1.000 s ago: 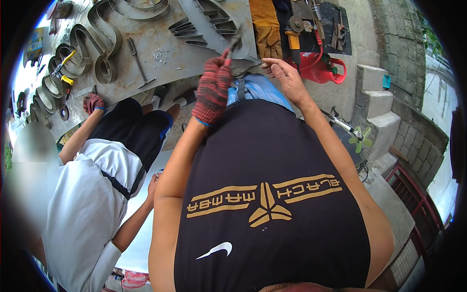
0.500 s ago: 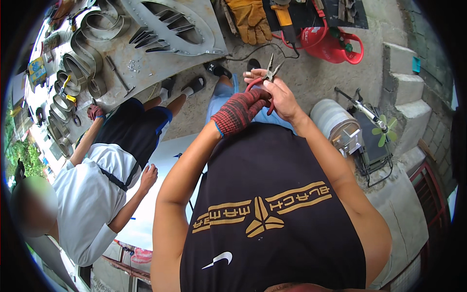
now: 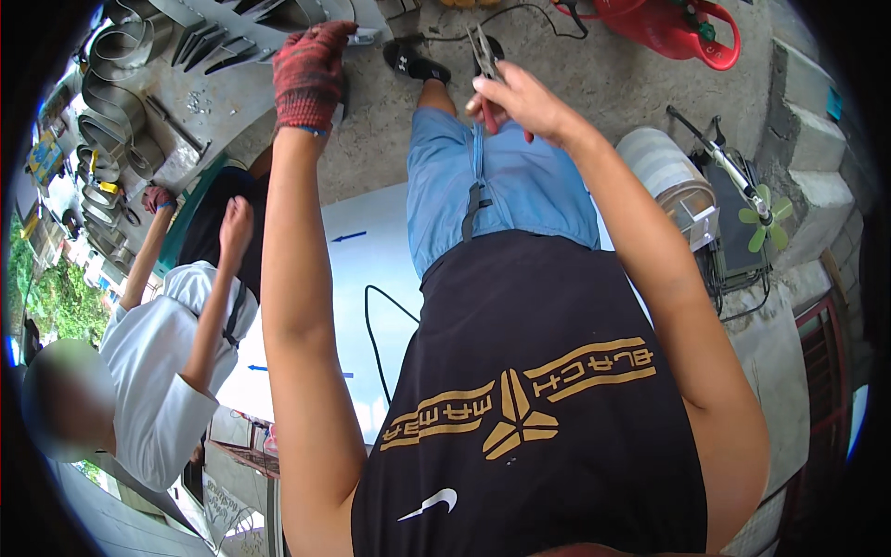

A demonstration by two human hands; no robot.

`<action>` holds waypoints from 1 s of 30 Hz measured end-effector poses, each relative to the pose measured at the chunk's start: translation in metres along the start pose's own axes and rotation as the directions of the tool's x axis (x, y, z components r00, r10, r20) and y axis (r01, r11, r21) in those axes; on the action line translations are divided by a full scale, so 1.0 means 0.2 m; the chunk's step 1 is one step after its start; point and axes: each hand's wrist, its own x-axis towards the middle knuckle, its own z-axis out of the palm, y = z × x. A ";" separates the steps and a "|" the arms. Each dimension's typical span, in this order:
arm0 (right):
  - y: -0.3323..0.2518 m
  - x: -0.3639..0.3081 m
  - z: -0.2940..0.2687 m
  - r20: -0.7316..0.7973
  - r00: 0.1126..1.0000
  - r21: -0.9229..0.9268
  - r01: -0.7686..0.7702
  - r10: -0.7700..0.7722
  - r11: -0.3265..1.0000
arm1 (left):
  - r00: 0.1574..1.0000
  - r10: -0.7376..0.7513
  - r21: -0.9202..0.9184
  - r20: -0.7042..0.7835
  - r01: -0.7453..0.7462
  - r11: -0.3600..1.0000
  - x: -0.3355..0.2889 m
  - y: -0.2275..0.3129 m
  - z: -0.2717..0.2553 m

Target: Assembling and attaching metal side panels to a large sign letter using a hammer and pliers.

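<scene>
My right hand [image 3: 529, 100], bare, holds a pair of long-nose pliers [image 3: 487, 58] with red handles. Their metal jaws point away from me and stand slightly apart. My left hand [image 3: 308, 79], in a red and dark knitted glove, is stretched out over the corner of the metal worktable, next to a large sheet-metal piece [image 3: 368, 35]. Its fingers are bent, and what lies under them is hidden.
Curled metal strips [image 3: 121, 88] and a hammer [image 3: 176, 123] lie on the worktable [image 3: 212, 111]. A co-worker in a white shirt [image 3: 158, 371] sits at my left. A red gas cylinder [image 3: 664, 26] stands far right, a clear-fronted drum [image 3: 664, 176] and green fan [image 3: 763, 218] nearer.
My gloved left hand has let go of the pliers and swung left and away to the worktable's corner. The pliers are now in my right hand alone. The co-worker's nearer hand has lifted.
</scene>
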 end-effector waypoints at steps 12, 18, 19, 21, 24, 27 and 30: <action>-0.12 0.31 0.05 0.231 0.968 -0.233 -0.042 0.097 0.972 | 0.793 -0.579 -0.346 0.192 0.606 0.716 0.04 0.09 -0.03; -0.26 0.38 0.08 0.293 0.936 -0.255 -0.119 0.194 0.960 | 0.771 -0.571 -0.338 0.281 0.637 0.693 0.04 0.02 -0.04; -0.26 0.39 0.07 0.290 0.938 -0.264 -0.115 0.193 0.958 | 0.764 -0.569 -0.353 0.305 0.645 0.677 0.05 0.03 -0.04; -0.27 0.43 0.05 0.303 0.925 -0.278 -0.143 0.229 0.950 | 0.794 -0.547 -0.299 0.265 0.607 0.736 0.07 0.06 -0.06; -0.31 0.46 0.07 0.283 0.922 -0.317 -0.169 0.263 0.933 | 0.784 -0.561 -0.351 0.266 0.620 0.701 0.06 0.04 -0.06; -0.34 0.50 0.07 0.316 0.899 -0.308 -0.205 0.303 0.929 | 0.835 -0.519 -0.314 0.182 0.550 0.774 0.04 0.04 -0.06; -0.35 0.52 0.04 0.361 0.874 -0.283 -0.230 0.326 0.931 | 0.837 -0.518 -0.330 0.177 0.546 0.770 0.04 0.04 -0.05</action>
